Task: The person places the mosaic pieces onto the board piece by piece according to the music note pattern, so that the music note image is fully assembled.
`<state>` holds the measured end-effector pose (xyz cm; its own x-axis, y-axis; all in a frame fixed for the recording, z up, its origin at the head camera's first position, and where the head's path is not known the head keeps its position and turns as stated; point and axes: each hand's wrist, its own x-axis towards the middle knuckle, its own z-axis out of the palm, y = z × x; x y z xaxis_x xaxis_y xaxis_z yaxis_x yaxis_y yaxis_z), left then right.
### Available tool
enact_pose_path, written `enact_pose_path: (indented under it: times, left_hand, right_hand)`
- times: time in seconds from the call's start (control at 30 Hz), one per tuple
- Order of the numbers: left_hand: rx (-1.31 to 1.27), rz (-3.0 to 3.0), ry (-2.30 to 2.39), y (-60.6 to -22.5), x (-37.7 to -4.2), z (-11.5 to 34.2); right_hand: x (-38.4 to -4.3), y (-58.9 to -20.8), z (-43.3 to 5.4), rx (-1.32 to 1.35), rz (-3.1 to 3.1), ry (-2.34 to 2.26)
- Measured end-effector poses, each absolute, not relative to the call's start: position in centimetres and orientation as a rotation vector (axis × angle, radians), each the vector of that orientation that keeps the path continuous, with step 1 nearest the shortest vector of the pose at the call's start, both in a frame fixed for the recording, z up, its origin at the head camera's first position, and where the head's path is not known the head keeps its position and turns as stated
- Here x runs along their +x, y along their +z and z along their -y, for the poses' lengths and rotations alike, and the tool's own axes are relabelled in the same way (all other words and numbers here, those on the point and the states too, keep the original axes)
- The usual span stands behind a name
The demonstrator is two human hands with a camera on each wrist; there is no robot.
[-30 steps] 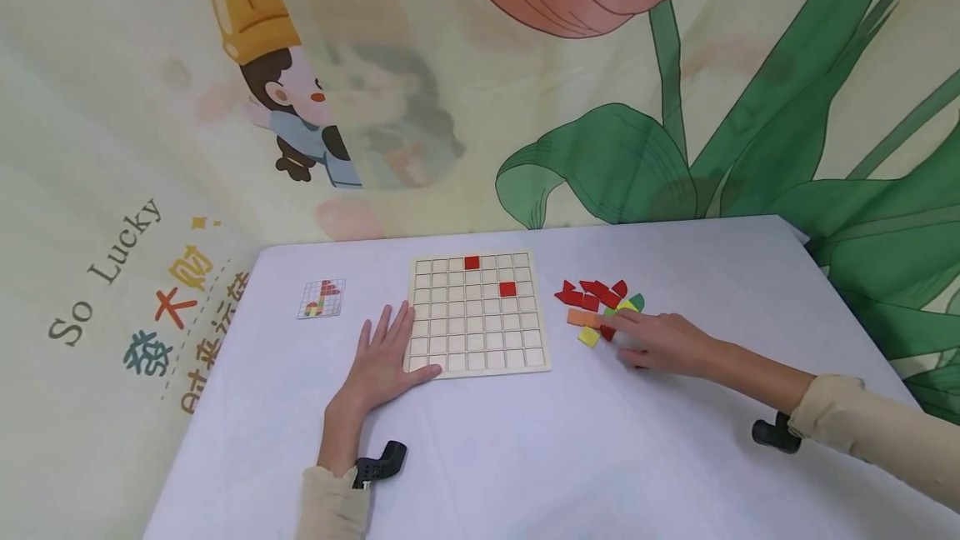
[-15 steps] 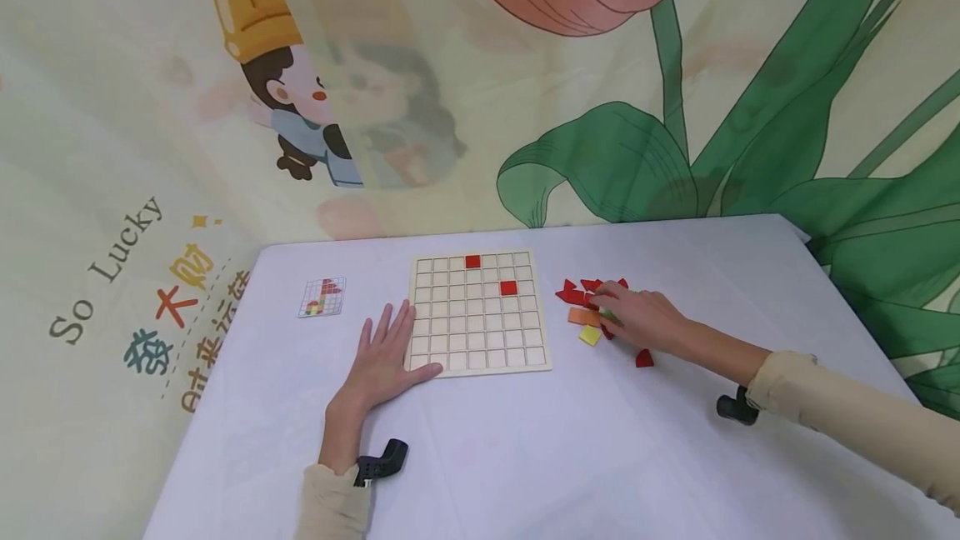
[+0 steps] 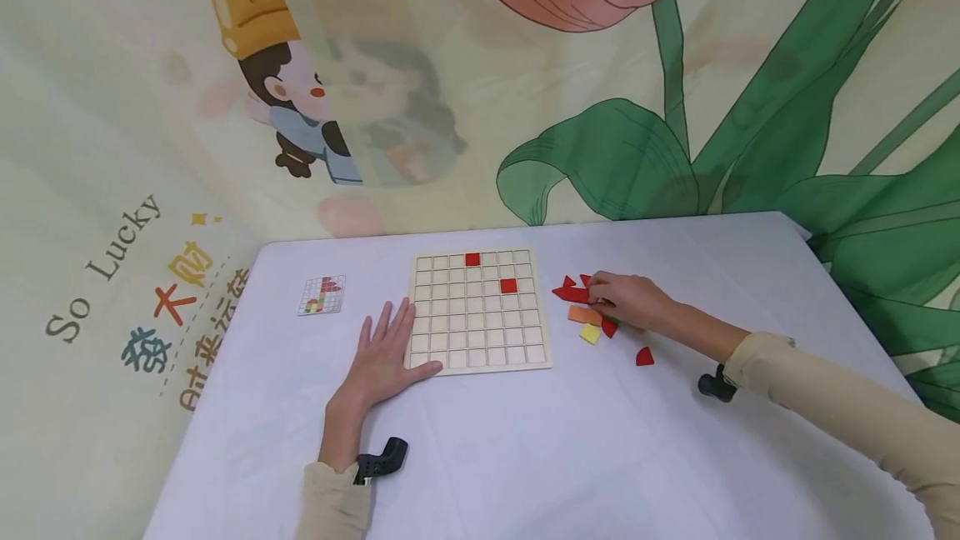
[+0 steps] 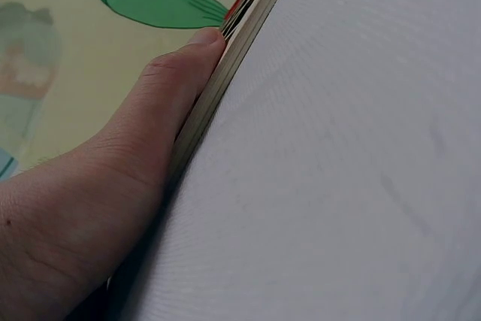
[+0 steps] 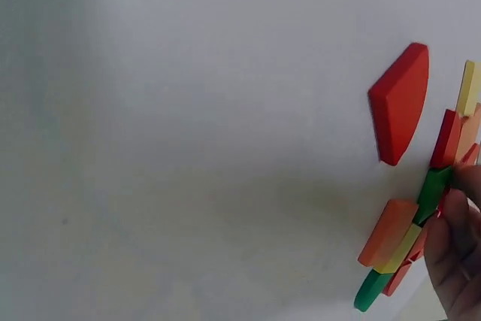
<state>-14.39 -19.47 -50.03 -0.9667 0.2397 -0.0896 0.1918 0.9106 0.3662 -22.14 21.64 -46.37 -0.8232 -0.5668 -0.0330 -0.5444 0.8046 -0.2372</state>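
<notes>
A wooden grid board (image 3: 474,348) lies on the table with two red square tiles (image 3: 508,286) in its cells. My left hand (image 3: 381,361) rests at the board's lower left corner, fingers spread along its left side; the left wrist view has the thumb (image 4: 176,77) on the board's edge. To the right of the board, my right hand (image 3: 633,300) reaches into a pile of coloured pieces, its thumb and fingers bent together around a small red piece (image 5: 442,202), mostly hidden by the fingers. Beside them lie a green piece (image 5: 434,192) and an orange piece (image 3: 585,315).
A small pattern card (image 3: 322,296) lies left of the board. A yellow square (image 3: 590,333) sits at the near side of the pile, and a red quarter-round piece (image 3: 645,356) lies apart from it. The white-covered table (image 3: 525,457) meets a printed backdrop behind.
My right hand has moved left and slightly away from me over the pile, from its near side to the red pieces. A red quarter-round piece now lies apart. The left hand stays put.
</notes>
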Motion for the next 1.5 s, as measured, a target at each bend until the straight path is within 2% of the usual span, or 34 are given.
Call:
enact_pose_path:
  times: [0.3, 0.47, 0.67, 0.8, 0.97, 1.17, 1.5]
  left_hand:
    - [0.345, -2.945, 0.539, -50.1, -14.5, 19.4]
    - [0.335, -2.941, 0.535, -50.0, -14.3, 19.6]
    - [0.329, -2.946, 0.532, -50.0, -14.3, 19.9]
    - [0.325, -2.946, 0.525, -49.9, -14.3, 19.9]
    - [0.323, -2.942, 0.539, -49.9, -14.4, 19.6]
    - [0.321, -2.935, 0.549, -50.0, -14.5, 19.3]
    - [0.325, -2.953, 0.532, -50.2, -14.5, 19.6]
  right_hand:
    - [-21.6, -46.6, -21.7, -0.85, -2.936, -0.414]
    - [-22.1, -45.2, -20.9, -0.834, -2.97, -0.444]
    - [-23.3, -43.4, -17.3, -1.021, -2.934, -0.486]
    - [-24.4, -43.5, -13.9, -1.205, -2.874, -0.55]
    - [-26.1, -44.2, -9.8, -1.307, -2.79, -0.514]
    - [-27.5, -44.4, -7.3, -1.312, -2.703, -0.381]
    - [-28.0, -45.4, -6.2, -1.278, -2.636, -0.377]
